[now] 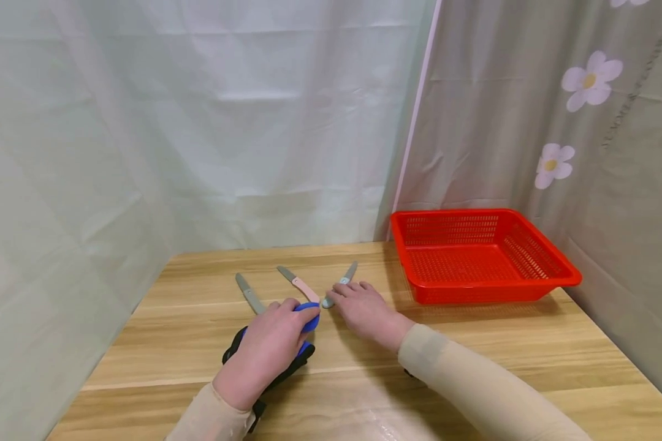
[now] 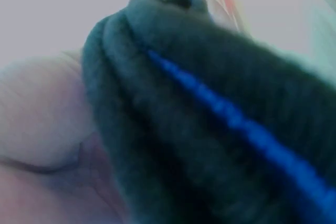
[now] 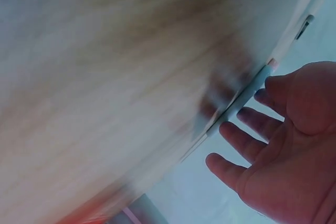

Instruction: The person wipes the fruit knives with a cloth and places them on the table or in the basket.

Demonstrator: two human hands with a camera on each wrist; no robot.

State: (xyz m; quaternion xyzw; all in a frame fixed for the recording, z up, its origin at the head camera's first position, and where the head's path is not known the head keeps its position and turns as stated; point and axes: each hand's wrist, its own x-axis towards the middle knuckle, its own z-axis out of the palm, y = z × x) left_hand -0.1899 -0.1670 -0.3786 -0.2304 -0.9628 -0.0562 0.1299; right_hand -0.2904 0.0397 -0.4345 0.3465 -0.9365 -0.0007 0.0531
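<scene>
Softly bunched, fuzzy black-and-blue cloth (image 2: 184, 98), perhaps a glove, is gripped in the left hand (image 1: 270, 343) over a wood-grain table (image 1: 160, 324); the right hand (image 1: 366, 311), fingers relaxed, partly covers a slim blue knife (image 1: 350, 272). Nearby: pink knife (image 1: 300, 285), grey knife (image 1: 249, 293), perforated red basket (image 1: 491, 286).

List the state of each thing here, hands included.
Left hand: gripping black-and-blue fabric.
Black-and-blue fabric: folded, held.
Right hand: fingers apart at light-blue knife; contact unclear.
Light-blue knife: lying, blade exposed, partly covered.
Grey knife: lying, blade exposed.
Pink-handled knife: lying, blade exposed.
Red basket: upright, open-topped.
</scene>
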